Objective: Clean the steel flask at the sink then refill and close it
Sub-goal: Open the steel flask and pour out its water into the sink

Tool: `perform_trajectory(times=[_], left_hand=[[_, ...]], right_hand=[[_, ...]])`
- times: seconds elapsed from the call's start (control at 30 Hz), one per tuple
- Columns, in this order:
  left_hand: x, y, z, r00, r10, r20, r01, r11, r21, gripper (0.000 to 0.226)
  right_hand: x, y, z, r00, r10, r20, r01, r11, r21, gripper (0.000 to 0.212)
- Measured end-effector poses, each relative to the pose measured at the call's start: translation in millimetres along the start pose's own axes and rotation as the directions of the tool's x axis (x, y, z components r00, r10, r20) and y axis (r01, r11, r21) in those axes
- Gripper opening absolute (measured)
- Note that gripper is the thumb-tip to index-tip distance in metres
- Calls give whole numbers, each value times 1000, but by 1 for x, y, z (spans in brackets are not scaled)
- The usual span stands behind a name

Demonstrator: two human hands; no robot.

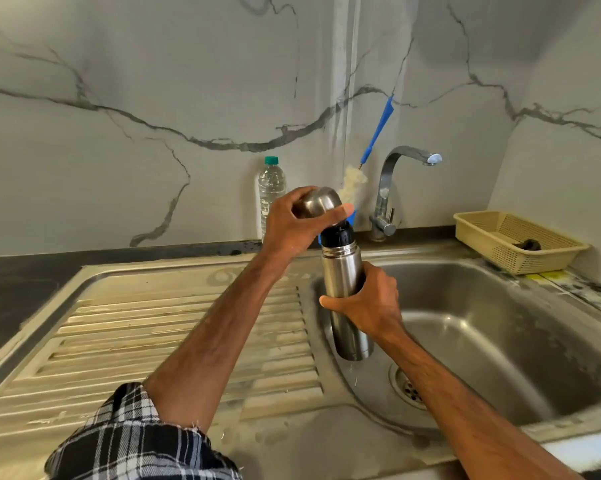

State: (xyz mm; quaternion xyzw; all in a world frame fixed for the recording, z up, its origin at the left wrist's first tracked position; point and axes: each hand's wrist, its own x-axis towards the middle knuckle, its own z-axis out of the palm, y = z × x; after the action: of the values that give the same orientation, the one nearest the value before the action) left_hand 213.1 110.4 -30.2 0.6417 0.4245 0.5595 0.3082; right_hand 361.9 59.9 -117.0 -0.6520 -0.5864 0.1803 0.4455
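"Starting with the steel flask (342, 271), where was it found?" the senior inspector asked.

"It stood on nothing, sir. It was held in the air, nearly upright with a slight tilt, over the left edge of the sink (499, 323) basin. Its base hung above the basin wall, near the drain (408, 388). A black stopper (337, 234) sat in its neck."

"And each grip?"

"The right grip (373, 306) was closed round the middle of the flask body, with the thumb lying across the front. The left grip (300, 221) was curled round the steel cap (318, 202), which was held tilted just above the stopper. I could not tell whether cap and stopper touched."

"Surroundings?"

"A tap (390, 188) rose behind the basin, its spout pointing right. A clear plastic bottle (271, 192) with a green cap stood against the marble wall, behind the left grip. A blue-handled brush (378, 128) leaned on the wall between bottle and tap. A beige basket (513, 242) sat at the basin's far right corner with a dark item inside that I could not identify. The ribbed drainboard (188, 341) lay left of the basin, bordered by a dark surface (22, 282). The left forearm crossed above the drainboard and wore a rolled plaid sleeve (136, 441)."
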Motion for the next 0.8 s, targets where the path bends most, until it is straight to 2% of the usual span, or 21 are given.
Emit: perform_trajectory(times=[0.13, 0.27, 0.37, 0.53, 0.8], left_hand=[[9, -4, -26, 998, -1, -63, 6, 997, 78, 62], [13, -27, -56, 990, -43, -135, 65, 983, 169, 78], [11, -49, -70, 982, -93, -163, 135, 953, 272, 72], [8, -82, -83, 969, -219, -119, 249, 850, 465, 64], [12, -111, -101, 969, -231, -81, 227, 726, 650, 76]], right_hand=[[-3, -5, 0, 1000, -17, 25, 17, 1000, -11, 70], [-6, -11, 4, 996, -37, 75, 41, 998, -44, 75], [-8, -12, 6, 992, -60, 109, 66, 996, -53, 77], [-7, -14, 6, 990, -60, 126, 67, 996, -52, 78], [-5, -9, 9, 990, -46, 136, 53, 998, -46, 80]])
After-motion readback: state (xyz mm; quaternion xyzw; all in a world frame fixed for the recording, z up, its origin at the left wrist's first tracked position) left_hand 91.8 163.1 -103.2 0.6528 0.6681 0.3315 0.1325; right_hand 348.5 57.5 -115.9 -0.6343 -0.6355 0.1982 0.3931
